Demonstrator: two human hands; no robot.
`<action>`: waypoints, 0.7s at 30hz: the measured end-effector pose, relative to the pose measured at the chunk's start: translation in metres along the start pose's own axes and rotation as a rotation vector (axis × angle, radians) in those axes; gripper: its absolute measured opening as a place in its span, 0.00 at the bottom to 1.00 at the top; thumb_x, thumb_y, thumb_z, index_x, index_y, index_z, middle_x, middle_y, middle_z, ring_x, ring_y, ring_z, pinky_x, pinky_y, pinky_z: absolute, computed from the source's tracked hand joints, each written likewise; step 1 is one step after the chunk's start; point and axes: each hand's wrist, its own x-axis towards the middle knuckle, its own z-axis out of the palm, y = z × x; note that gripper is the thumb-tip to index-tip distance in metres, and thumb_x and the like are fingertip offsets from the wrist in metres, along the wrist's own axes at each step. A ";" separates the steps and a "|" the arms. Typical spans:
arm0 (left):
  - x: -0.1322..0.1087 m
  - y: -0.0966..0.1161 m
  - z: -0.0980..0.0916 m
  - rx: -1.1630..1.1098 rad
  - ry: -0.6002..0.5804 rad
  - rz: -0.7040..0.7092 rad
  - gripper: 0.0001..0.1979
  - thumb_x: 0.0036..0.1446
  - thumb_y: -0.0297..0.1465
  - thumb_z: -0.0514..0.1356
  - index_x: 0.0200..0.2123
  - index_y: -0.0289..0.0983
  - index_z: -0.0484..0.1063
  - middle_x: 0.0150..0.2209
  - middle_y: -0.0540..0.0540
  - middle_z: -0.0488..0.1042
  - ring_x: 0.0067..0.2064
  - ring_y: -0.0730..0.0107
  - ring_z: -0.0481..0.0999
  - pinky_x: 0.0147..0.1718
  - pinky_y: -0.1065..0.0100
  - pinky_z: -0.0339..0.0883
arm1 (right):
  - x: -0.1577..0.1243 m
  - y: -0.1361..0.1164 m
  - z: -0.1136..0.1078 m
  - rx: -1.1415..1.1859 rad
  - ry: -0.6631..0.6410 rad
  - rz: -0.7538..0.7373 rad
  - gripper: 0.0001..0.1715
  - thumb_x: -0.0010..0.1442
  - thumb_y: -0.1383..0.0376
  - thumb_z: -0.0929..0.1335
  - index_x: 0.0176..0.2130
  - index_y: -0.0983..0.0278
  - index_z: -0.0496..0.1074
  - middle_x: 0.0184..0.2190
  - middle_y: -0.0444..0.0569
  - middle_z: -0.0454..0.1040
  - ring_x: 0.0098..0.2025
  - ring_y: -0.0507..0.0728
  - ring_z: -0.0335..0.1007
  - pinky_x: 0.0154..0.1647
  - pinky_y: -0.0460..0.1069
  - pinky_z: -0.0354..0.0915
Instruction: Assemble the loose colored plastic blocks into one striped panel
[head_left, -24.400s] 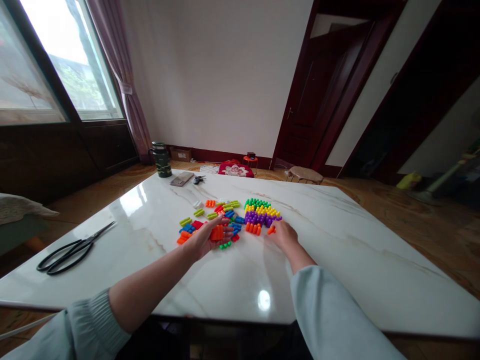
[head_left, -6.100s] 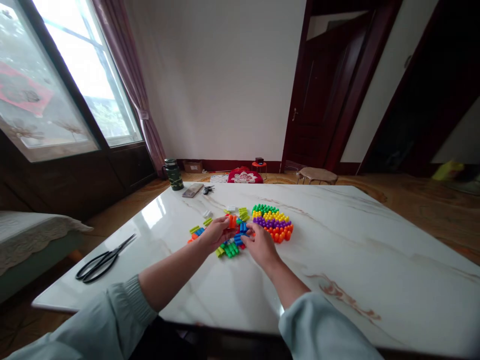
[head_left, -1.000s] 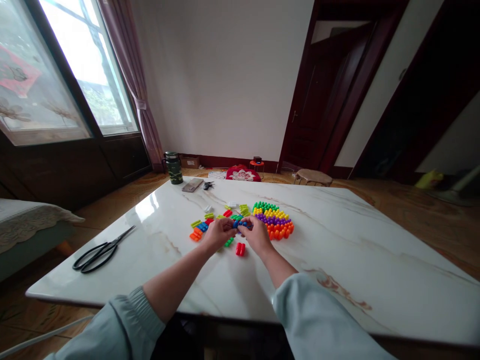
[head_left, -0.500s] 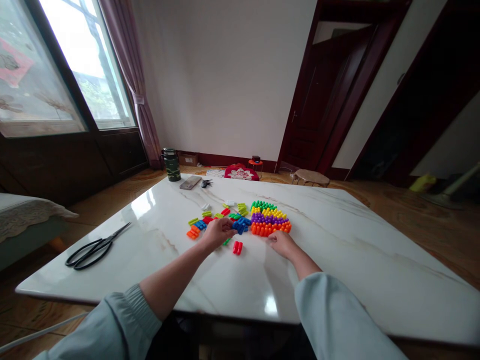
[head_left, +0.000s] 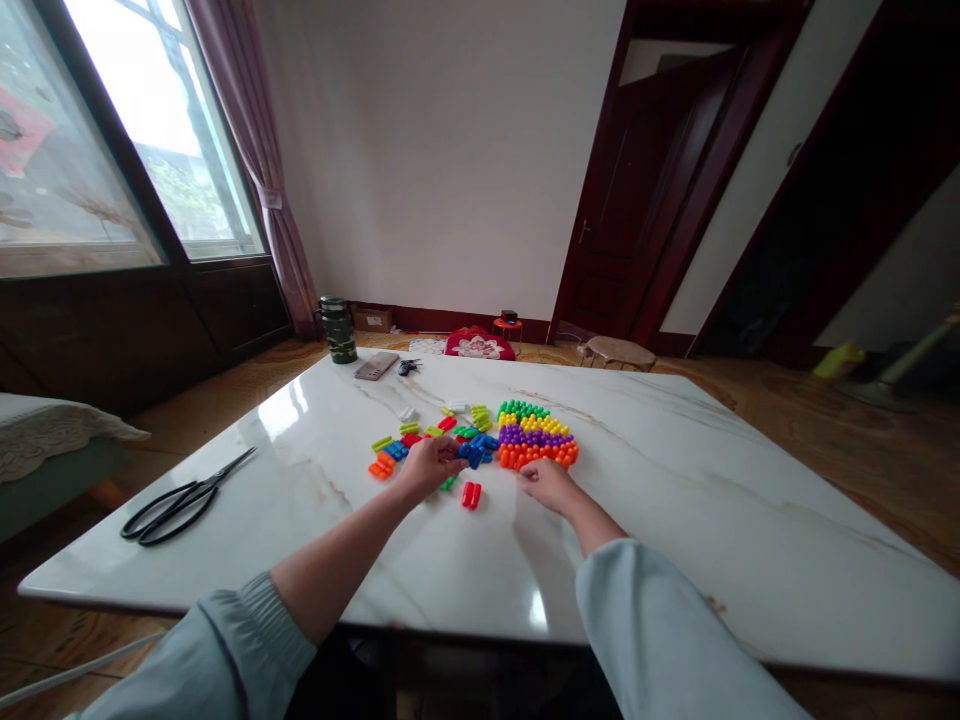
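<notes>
My left hand [head_left: 430, 468] is closed, thumb and fingertips pinched at a blue plastic block [head_left: 472, 456] made of small capsule shapes. More blue pieces sit right beside it. My right hand [head_left: 549, 484] is also closed, its fingertips low at the front of the orange row [head_left: 536, 457]; what they pinch, if anything, is hidden. That row is the front of a colourful block assembly, with a purple row [head_left: 534, 437], a yellow row [head_left: 553, 425] and a green row [head_left: 523, 409] behind. A red double piece [head_left: 472, 495] lies in front, between my hands.
Loose orange pieces [head_left: 382, 466], lime pieces [head_left: 480, 415] and others lie scattered on the white marbled table [head_left: 660, 520]. Black-handled scissors [head_left: 187, 498] rest at the left. Near the far edge stand a camouflage flask [head_left: 339, 330], a phone [head_left: 377, 366] and keys [head_left: 409, 367].
My right hand has shifted slightly left along the front of the orange row. My left hand stays at the blue block. The whole view has moved a little.
</notes>
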 end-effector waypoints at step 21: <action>-0.003 -0.001 0.013 -0.091 -0.104 -0.037 0.15 0.40 0.37 0.67 0.31 0.34 0.73 0.24 0.49 0.77 0.29 0.66 0.77 0.29 0.69 0.69 | -0.012 -0.065 0.014 0.490 -0.008 -0.149 0.13 0.50 0.66 0.71 0.38 0.66 0.77 0.29 0.47 0.78 0.28 0.52 0.73 0.31 0.45 0.66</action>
